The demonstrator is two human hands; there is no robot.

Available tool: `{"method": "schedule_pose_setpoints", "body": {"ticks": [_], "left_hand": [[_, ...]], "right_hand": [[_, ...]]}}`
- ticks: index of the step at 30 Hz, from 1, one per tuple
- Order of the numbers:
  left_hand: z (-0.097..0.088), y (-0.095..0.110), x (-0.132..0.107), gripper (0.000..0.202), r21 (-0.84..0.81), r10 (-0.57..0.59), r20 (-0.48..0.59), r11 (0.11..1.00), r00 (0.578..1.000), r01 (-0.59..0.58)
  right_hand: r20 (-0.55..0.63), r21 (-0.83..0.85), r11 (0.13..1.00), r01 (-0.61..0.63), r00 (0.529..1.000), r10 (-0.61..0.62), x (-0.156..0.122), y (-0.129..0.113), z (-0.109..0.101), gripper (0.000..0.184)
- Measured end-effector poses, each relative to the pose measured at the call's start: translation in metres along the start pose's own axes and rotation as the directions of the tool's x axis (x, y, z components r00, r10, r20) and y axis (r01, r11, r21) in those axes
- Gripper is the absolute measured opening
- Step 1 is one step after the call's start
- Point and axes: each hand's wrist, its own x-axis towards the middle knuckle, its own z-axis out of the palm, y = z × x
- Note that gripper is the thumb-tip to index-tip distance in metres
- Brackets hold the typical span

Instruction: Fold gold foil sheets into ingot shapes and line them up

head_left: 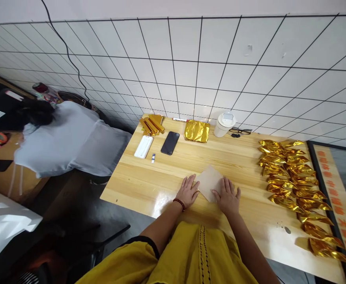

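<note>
A beige square sheet of paper (209,182) lies on the wooden table in front of me, turned so that one corner points away. My left hand (187,192), with a beaded bracelet at the wrist, rests at the sheet's left corner, fingers stretched out. On the opposite side, my right hand (228,196) lies flat with fingers extended over the right edge of the paper. Beyond the sheet is a stack of gold foil sheets (197,131). Rows of folded gold foil pieces (291,173) fill the table's right side.
Strips of gold foil (152,124), a white device (143,146), a black phone (170,142) and a small blue-and-white item (153,158) lie at the left. A lidded cup (224,124) and glasses (240,131) stand near the tiled wall. Another person (69,138) leans over a neighbouring table.
</note>
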Motion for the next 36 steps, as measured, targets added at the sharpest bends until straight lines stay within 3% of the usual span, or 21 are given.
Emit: {"method": "schedule_pose_setpoints", "body": {"ticks": [4, 9, 11, 13, 16, 19, 23, 25, 27, 29, 31, 34, 36], "left_hand": [[0.003, -0.001, 0.000, 0.060, -0.016, 0.006, -0.024, 1.000, 1.000, -0.006], [0.004, -0.005, -0.002, 0.053, -0.009, 0.058, -0.052, 0.998, 0.997, -0.059], [0.003, -0.007, -0.003, 0.049, -0.005, 0.067, -0.042, 0.998, 0.997, -0.067], [0.003, -0.007, -0.003, 0.049, 0.010, 0.059, -0.015, 0.998, 0.998, -0.059], [-0.001, -0.001, 0.000, 0.050, 0.058, 0.036, 0.040, 0.998, 0.999, -0.038], [-0.008, 0.010, 0.004, 0.055, 0.123, -0.058, 0.032, 0.991, 0.998, 0.054], [-0.014, 0.019, 0.008, 0.056, 0.074, 0.004, 0.165, 0.997, 0.986, -0.016], [-0.015, 0.016, 0.006, 0.055, 0.050, 0.004, 0.225, 0.999, 0.974, -0.015], [-0.016, 0.007, 0.003, 0.057, 0.054, -0.004, 0.241, 0.999, 0.970, -0.009], [-0.017, -0.004, 0.000, 0.059, 0.063, 0.044, 0.258, 0.996, 0.965, -0.062], [-0.017, -0.015, -0.002, 0.060, 0.078, 0.094, 0.277, 0.990, 0.956, -0.120], [-0.013, -0.027, -0.004, 0.060, 0.090, 0.146, 0.278, 0.980, 0.949, -0.177], [-0.007, -0.031, -0.005, 0.060, 0.088, 0.166, 0.268, 0.977, 0.949, -0.195]], "right_hand": [[-0.012, 0.008, 0.993, -0.122, 0.992, 0.122, -0.026, -0.018, -0.002, 0.084], [0.015, 0.012, 0.990, -0.139, 0.990, 0.139, -0.042, -0.029, -0.010, 0.078], [-0.015, 0.011, 0.996, -0.086, 0.996, 0.086, -0.041, -0.026, -0.012, 0.069], [-0.024, 0.006, 0.998, 0.063, 0.998, -0.063, -0.037, -0.023, -0.009, 0.059], [0.035, 0.005, 0.960, 0.282, 0.959, -0.282, -0.031, -0.025, 0.001, 0.055], [0.087, -0.007, 0.975, 0.224, 0.971, -0.223, -0.030, -0.042, 0.013, 0.056], [0.098, 0.018, 0.997, 0.071, 0.993, -0.072, -0.032, -0.077, 0.021, 0.060], [0.058, 0.055, 0.994, 0.099, 0.993, -0.102, -0.031, -0.090, 0.023, 0.064], [0.020, 0.093, 0.972, 0.218, 0.975, -0.220, -0.027, -0.095, 0.023, 0.069], [0.017, 0.119, 0.929, 0.350, 0.935, -0.354, -0.022, -0.091, 0.022, 0.070], [0.043, 0.120, 0.906, 0.406, 0.910, -0.413, -0.016, -0.076, 0.021, 0.069], [0.078, 0.076, 0.932, 0.355, 0.929, -0.361, -0.012, -0.044, 0.017, 0.065], [0.069, 0.037, 0.974, 0.224, 0.972, -0.226, -0.010, -0.027, 0.014, 0.061]]}}
